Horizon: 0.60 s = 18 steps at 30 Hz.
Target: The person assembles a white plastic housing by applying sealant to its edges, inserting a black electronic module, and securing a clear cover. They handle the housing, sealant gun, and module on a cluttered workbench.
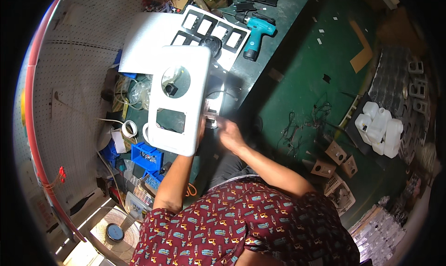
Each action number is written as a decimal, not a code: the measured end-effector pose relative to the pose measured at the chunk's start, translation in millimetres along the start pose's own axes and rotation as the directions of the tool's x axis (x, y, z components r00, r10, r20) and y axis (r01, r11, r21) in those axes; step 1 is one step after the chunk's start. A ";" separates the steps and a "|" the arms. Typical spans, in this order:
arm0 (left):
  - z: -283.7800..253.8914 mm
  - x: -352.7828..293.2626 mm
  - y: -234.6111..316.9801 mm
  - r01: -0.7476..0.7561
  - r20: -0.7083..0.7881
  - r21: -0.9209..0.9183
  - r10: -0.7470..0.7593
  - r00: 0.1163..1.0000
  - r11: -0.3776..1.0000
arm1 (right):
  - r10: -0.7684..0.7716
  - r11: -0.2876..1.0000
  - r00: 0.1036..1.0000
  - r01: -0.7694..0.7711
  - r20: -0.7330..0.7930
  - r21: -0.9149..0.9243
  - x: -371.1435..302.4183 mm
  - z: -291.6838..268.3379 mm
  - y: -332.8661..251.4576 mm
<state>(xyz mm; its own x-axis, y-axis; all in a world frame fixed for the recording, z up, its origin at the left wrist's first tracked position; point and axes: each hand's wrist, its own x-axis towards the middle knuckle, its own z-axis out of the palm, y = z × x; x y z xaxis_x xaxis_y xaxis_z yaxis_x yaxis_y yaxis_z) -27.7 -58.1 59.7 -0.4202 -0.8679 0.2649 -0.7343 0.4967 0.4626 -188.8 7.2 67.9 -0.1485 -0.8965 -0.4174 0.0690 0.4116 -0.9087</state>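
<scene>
I see the white housing (pixel 172 103) raised over the surface (pixel 246 73), presumably so the right hand (pixel 231 136) reaches its inner side; the left hand (pixel 201 130), mostly hidden, seems to support it; I cannot tell what either's fingers grasp; a teal drill (pixel 253 36) lies beyond; the housing blocks my view behind.

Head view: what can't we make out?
All in the head view:
- Left hand: mostly hidden behind the white housing; grip unclear.
- Right hand: fingertips blurred; can't tell if they touch anything.
- Small parts in the blue bin: too small to identify.
</scene>
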 end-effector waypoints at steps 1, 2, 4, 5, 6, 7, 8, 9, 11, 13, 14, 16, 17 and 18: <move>-5.6 -4.9 -3.4 0.029 0.003 0.014 -0.029 1.000 0.999 | 0.045 0.998 0.999 -0.045 0.011 -0.048 6.5 15.3 -4.4; -7.5 -6.1 -6.8 0.076 0.036 0.003 -0.076 0.996 0.997 | 0.090 0.991 0.996 -0.088 0.019 -0.096 13.8 27.3 -8.9; -7.8 -6.6 -14.5 0.198 0.126 -0.036 -0.192 0.973 0.980 | -0.065 0.997 0.996 0.063 -0.060 -0.032 36.2 56.0 32.6; -3.1 -11.2 -20.9 0.272 0.160 -0.062 -0.259 0.952 0.960 | -0.060 0.998 0.995 0.059 -0.078 -0.019 37.9 63.0 37.7; 2.2 -17.8 -24.8 0.345 0.185 -0.089 -0.325 0.927 0.934 | -0.056 0.998 0.995 0.055 -0.087 -0.010 38.9 69.2 40.6; 4.2 -22.9 -27.5 0.396 0.198 -0.109 -0.371 0.907 0.912 | -0.037 0.999 0.999 0.038 -0.020 0.019 39.1 67.7 44.4; 9.6 -26.2 -28.5 0.437 0.201 -0.128 -0.408 0.891 0.890 | -0.019 0.999 0.999 0.018 0.039 0.045 39.5 63.6 48.3; 17.5 -25.9 -29.7 0.460 0.203 -0.150 -0.428 0.880 0.875 | 0.030 0.989 0.998 -0.038 0.059 0.141 40.2 59.4 47.3; 29.2 -12.5 -25.9 0.455 0.201 -0.149 -0.423 0.883 0.878 | 0.041 0.762 0.985 -0.140 0.169 0.633 59.0 55.0 85.8; 37.3 -7.9 -22.1 0.466 0.176 -0.132 -0.442 0.880 0.875 | 0.116 0.450 0.906 -0.412 0.406 0.792 76.5 55.6 114.5; 36.6 -13.9 -21.4 0.487 0.152 -0.127 -0.468 0.870 0.864 | 0.158 0.465 0.890 -0.449 0.427 0.763 76.1 55.9 107.7; 37.3 -23.3 -19.8 0.524 0.091 -0.131 -0.516 0.852 0.842 | 0.244 0.502 0.862 -0.505 0.445 0.703 73.0 49.3 79.1; 36.7 -27.8 -20.2 0.537 0.078 -0.139 -0.532 0.843 0.832 | 0.292 0.517 0.850 -0.526 0.438 0.676 65.8 44.0 63.9; 37.8 -30.1 -20.1 0.545 0.081 -0.150 -0.539 0.838 0.825 | 0.286 0.576 0.866 -0.497 0.410 0.649 56.3 43.9 43.6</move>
<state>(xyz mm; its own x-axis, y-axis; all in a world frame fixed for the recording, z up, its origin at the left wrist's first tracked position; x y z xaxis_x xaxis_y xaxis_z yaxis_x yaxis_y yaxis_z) -20.4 -42.0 10.4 0.0005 -0.9954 -0.0960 -0.7548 -0.0634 0.6529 -150.8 -32.6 4.8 0.2959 -0.7260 -0.6208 0.7535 0.5768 -0.3153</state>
